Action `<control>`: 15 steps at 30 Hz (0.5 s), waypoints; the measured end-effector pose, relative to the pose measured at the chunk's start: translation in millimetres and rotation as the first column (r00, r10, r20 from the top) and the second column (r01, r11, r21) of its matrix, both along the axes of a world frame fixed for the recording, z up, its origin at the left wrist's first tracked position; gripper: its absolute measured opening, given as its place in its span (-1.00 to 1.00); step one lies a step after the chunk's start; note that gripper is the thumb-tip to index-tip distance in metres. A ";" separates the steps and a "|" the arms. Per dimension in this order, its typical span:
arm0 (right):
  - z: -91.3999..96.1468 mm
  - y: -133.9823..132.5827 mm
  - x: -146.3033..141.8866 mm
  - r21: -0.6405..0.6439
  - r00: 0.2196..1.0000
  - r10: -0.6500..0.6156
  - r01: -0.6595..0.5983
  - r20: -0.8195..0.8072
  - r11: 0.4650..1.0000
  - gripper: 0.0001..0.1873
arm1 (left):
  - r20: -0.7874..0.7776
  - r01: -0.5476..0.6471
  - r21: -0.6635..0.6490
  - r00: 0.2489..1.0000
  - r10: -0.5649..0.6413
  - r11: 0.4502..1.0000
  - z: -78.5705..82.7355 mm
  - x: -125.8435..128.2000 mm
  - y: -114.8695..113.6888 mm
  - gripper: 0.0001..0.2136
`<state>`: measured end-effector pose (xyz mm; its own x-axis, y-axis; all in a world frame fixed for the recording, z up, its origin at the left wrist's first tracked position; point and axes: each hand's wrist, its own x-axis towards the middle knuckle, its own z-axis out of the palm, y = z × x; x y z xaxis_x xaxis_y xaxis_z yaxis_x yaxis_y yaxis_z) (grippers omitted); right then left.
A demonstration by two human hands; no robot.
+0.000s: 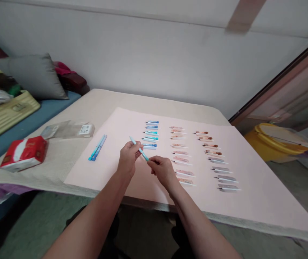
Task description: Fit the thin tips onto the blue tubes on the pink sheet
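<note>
A light blue pen (144, 154) is held aslant above the pink sheet, its pointed tip up and to the left. My left hand (127, 157) pinches it along the barrel. The fingers of my right hand (161, 168) are closed on its lower right end. Just beyond my hands lies a column of blue pen parts (151, 132), each beside a thin pale stick. Two whole blue pens (97, 148) rest side by side left of my left hand.
Pink pen parts (181, 153) and brown and grey ones (221, 169) form columns on the pink sheet (261, 194). At left are a red tissue pack (26, 153) and clear plastic packaging (69, 129). A yellow bucket (267, 144) stands off the table's right side.
</note>
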<state>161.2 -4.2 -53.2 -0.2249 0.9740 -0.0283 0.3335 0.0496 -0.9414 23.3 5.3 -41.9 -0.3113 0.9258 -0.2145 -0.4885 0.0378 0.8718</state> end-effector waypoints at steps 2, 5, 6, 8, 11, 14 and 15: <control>-0.2 -1.6 -1.9 0.002 1.000 0.007 -0.007 0.013 1.000 -0.85 | -0.024 -0.044 -0.029 0.999 0.043 0.999 -2.9 -1.3 0.3 -0.79; -1.3 -2.8 -3.2 -0.009 1.000 0.014 -0.014 0.022 1.000 -0.84 | 0.007 -0.036 -0.075 0.999 0.037 0.997 -4.2 -5.7 1.3 -0.80; -1.7 -2.7 -3.0 -0.011 1.000 0.015 -0.015 0.021 1.000 -0.84 | 0.030 -0.019 -0.077 0.999 0.021 0.997 -3.5 -7.1 1.6 -0.78; -2.2 -2.0 -2.2 -0.006 1.000 0.014 -0.014 0.013 1.000 -0.84 | 0.075 0.008 -0.057 0.997 -0.004 0.998 -1.2 -8.8 2.1 -0.73; -1.4 -1.1 -1.4 0.011 1.000 0.000 0.000 0.024 1.000 -0.84 | 0.122 0.032 -0.040 0.992 -0.027 0.999 1.7 -7.7 2.1 -0.74; 1.3 -2.1 -2.7 0.037 0.998 -0.007 0.005 0.057 0.999 -0.84 | 0.070 0.006 -0.040 0.998 -0.004 0.999 0.8 -5.0 1.8 -0.81; 2.3 -2.9 -3.3 0.044 0.998 -0.003 0.001 0.064 0.999 -0.84 | 0.033 -0.018 -0.034 0.999 0.019 0.999 -0.3 -4.7 1.8 -0.82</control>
